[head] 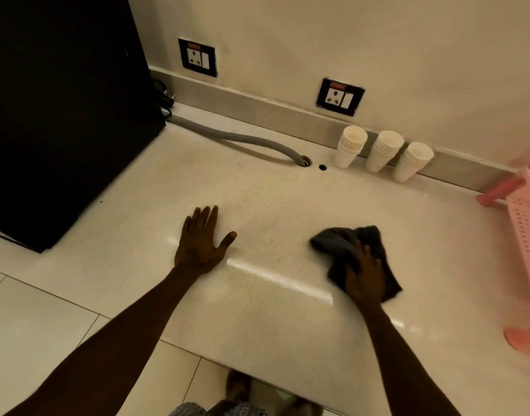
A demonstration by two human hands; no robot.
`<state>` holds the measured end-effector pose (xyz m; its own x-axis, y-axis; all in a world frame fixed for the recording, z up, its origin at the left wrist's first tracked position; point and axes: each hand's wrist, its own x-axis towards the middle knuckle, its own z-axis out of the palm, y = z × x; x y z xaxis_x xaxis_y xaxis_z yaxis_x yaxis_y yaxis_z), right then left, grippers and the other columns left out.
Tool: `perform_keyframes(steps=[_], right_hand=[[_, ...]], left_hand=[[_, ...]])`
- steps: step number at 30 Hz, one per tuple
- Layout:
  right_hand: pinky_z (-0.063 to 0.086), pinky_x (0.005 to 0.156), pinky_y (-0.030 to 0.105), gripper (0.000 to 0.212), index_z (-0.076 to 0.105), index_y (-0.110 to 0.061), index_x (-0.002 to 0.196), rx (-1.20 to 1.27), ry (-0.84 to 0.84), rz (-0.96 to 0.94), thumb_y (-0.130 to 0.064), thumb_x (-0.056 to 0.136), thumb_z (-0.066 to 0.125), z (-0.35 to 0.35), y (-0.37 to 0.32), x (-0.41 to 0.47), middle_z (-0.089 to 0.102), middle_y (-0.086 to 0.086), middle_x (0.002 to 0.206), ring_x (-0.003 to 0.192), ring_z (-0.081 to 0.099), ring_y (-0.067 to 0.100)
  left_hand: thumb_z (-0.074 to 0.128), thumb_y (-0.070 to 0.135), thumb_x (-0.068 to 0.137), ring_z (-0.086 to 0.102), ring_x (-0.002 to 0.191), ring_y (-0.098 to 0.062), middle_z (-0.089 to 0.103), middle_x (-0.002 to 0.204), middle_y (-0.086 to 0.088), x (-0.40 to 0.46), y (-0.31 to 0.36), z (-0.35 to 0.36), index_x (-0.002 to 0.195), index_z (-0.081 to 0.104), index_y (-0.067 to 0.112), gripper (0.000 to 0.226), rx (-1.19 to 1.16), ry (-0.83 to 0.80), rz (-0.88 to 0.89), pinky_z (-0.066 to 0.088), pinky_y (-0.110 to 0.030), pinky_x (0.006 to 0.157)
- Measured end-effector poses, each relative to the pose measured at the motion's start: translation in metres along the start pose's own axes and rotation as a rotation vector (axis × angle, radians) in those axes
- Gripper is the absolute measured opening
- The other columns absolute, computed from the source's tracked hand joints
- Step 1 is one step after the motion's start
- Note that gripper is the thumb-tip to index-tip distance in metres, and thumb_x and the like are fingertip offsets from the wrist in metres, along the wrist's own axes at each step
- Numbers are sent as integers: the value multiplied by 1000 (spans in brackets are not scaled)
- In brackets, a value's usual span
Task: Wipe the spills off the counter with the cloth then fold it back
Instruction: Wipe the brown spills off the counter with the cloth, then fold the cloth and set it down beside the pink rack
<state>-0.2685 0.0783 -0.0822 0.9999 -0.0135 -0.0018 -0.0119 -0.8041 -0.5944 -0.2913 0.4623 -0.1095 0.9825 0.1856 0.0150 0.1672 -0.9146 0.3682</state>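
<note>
A dark grey cloth [335, 240] lies crumpled on the pale speckled counter [263, 205], right of centre. My right hand [362, 273] presses down on top of the cloth, fingers spread over it. My left hand [200, 238] rests flat on the bare counter to the left, palm down, fingers apart and holding nothing. A faint wet sheen streaks the counter between the two hands. No distinct spill shows clearly.
A black appliance [62, 115] stands at the left. A grey hose [242, 139] runs from it into a hole in the counter. Three stacks of white paper cups [383, 151] line the back wall. A pink plastic rack [524, 232] stands at the right edge.
</note>
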Motion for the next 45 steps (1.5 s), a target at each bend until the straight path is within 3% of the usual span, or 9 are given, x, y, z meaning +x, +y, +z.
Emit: perform_keyframes(steps=[9,16,19,23,29,32,36,39,45], right_hand=[[-5,125,45,50,38,-41,148,-116,-342,-504,-44,99,41,87,-87,-41,20,-7,166,155,4,19],[-6,124,30,49,50,-28,143,40,-488,-640,-25,95,53,86,-86,-97,36,-12,159,153,15,7],[11,127,35,44,53,-25,142,279,-610,-478,-20,98,54,79,-87,-120,50,-4,151,146,35,10],[56,96,36,28,71,-33,121,1099,-718,334,-26,97,59,42,-97,-110,72,3,125,114,68,18],[32,118,51,56,47,-12,148,1923,-736,627,-45,103,46,-5,-81,-100,53,17,147,139,45,38],[32,117,51,69,43,-18,150,2013,-656,549,-57,95,53,-20,-74,-98,53,14,147,138,45,38],[33,115,55,84,51,-20,145,2051,-535,481,-74,82,57,-37,-65,-93,54,15,145,136,46,39],[31,118,55,81,45,-21,149,1985,-459,499,-70,85,55,-50,-59,-85,42,13,156,146,33,37],[51,102,50,40,65,-13,129,1384,-279,460,-26,92,66,-87,-33,-55,69,16,128,119,64,37]], left_hand=[[11,76,89,6,159,-25,16,170,-8,0,1,-3,163,9,19,93,9,-11,-13,8,-47,129],[20,73,92,5,159,-24,16,170,-8,-2,1,-6,163,12,18,89,-12,-18,-14,6,-47,129],[19,72,92,2,159,-24,13,171,-7,-3,3,-7,163,10,20,88,-7,-37,-5,4,-47,129],[27,68,97,-1,159,-25,10,171,-8,-4,7,-10,162,13,24,80,-30,-61,-12,1,-46,129],[54,41,99,62,126,-24,70,126,-7,-31,70,-23,118,72,16,36,-607,-11,66,44,-35,111],[46,69,87,75,95,-15,79,108,-4,-49,119,-30,107,76,26,57,-961,-331,-173,60,-36,91],[55,73,88,71,115,-19,74,126,5,-61,158,-19,131,66,40,55,-1335,-793,-258,59,-39,94],[66,49,91,64,127,-26,68,136,-4,-62,179,-12,132,68,26,47,-1493,-871,-277,57,-40,96],[84,19,80,72,113,-25,77,117,-6,-49,220,-12,118,73,19,40,-1281,-737,-175,61,-33,83]])
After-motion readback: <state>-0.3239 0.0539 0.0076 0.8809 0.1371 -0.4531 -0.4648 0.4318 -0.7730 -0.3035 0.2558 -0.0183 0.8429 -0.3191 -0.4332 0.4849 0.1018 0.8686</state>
